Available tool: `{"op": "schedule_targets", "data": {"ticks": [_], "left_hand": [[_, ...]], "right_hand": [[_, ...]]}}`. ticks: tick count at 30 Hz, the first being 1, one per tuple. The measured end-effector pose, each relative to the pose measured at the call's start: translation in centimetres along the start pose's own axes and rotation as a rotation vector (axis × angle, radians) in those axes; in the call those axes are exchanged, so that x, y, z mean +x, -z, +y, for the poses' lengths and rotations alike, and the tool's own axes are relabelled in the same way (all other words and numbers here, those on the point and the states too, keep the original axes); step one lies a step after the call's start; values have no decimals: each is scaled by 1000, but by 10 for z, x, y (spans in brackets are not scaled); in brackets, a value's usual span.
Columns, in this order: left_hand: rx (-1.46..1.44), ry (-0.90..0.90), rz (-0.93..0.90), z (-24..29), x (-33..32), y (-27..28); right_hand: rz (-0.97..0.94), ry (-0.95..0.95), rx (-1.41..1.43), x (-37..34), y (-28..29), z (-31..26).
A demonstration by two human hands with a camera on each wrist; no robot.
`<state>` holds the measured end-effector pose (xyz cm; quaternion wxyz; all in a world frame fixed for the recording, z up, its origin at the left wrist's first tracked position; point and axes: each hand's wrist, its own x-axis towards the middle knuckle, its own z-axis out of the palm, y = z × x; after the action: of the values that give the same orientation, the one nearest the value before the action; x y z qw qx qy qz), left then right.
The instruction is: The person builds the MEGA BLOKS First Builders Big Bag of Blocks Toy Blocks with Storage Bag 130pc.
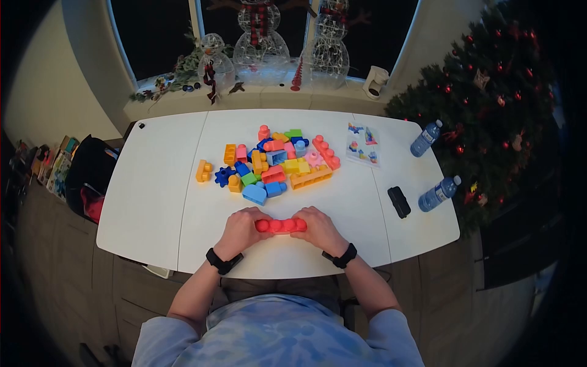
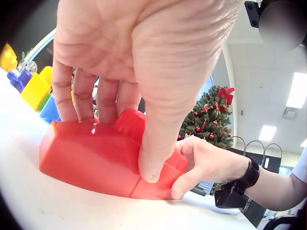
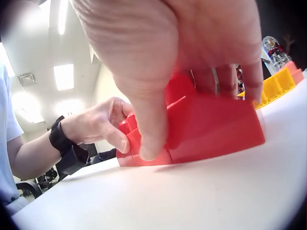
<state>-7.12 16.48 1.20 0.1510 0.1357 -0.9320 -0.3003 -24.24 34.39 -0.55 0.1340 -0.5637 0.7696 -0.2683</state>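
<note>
A red toy building block (image 1: 281, 227), with several round studs in a row on top, lies on the white table near its front edge. My left hand (image 1: 244, 232) grips its left end, with the thumb (image 2: 151, 165) on the near face and the fingers behind. The right hand (image 1: 319, 229) holds the other end the same way, its thumb (image 3: 151, 139) flat on the near side. A seam line runs down the red side (image 2: 96, 153) in the left wrist view. The block's lower edge is right at the tabletop in both wrist views.
Beyond the hands lies a pile of coloured blocks, including a light blue arch (image 1: 254, 194) and a long orange block (image 1: 311, 178). To the right are a picture sheet (image 1: 363, 145), a black case (image 1: 399, 202) and two water bottles (image 1: 425, 138). The white table (image 1: 147, 183) has panel seams.
</note>
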Motion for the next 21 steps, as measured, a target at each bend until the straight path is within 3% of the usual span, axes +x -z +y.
{"op": "schedule_targets", "data": {"ticks": [4, 8, 11, 13, 14, 16, 21], "left_hand": [[16, 12, -42, -4, -1, 4], [-10, 110, -99, -20, -5, 31], [82, 119, -165, -39, -11, 42], [150, 120, -184, -41, -13, 42], [120, 81, -150, -39, -16, 40], [91, 47, -109, -36, -15, 38], [-26, 16, -114, -22, -14, 31]], "right_hand": [[48, 67, -15, 0, 10, -2], [255, -153, 272, 25, 77, 12], [417, -187, 197, 66, 101, 71], [441, -311, -120, 95, 106, 102], [443, -301, -123, 105, 103, 109], [306, -485, -255, 124, 96, 122], [167, -556, -395, 141, 77, 141]]}}
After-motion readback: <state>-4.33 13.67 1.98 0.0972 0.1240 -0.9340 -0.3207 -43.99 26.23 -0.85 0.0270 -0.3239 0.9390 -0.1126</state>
